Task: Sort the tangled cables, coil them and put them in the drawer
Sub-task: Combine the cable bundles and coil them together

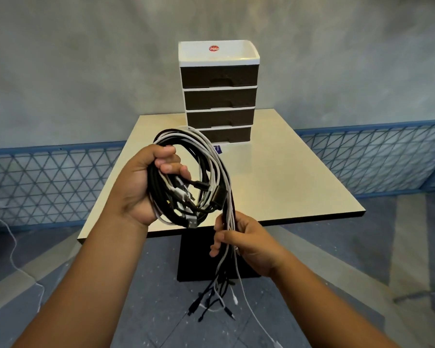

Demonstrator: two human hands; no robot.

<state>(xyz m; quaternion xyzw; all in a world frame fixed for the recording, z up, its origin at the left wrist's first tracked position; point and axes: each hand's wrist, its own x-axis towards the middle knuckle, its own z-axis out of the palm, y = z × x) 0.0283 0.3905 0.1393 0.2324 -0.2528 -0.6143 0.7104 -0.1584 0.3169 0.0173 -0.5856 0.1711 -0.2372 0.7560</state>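
A tangled bundle of black and white cables [206,156] is looped in the air in front of the table. My left hand [138,187] grips the left side of the loop, with several plug ends bunched by its fingers. My right hand [246,241] holds the gathered strands lower down, below the loop. The loose cable ends [219,297] dangle toward the floor. A small white drawer unit [219,92] with several dark drawers, all closed, stands at the far side of the beige table [286,182].
The table rests on a black pedestal [194,257]. A white cord [13,249] trails across the floor at left. A blue mesh railing [48,182] runs behind the table on both sides, with a grey wall beyond.
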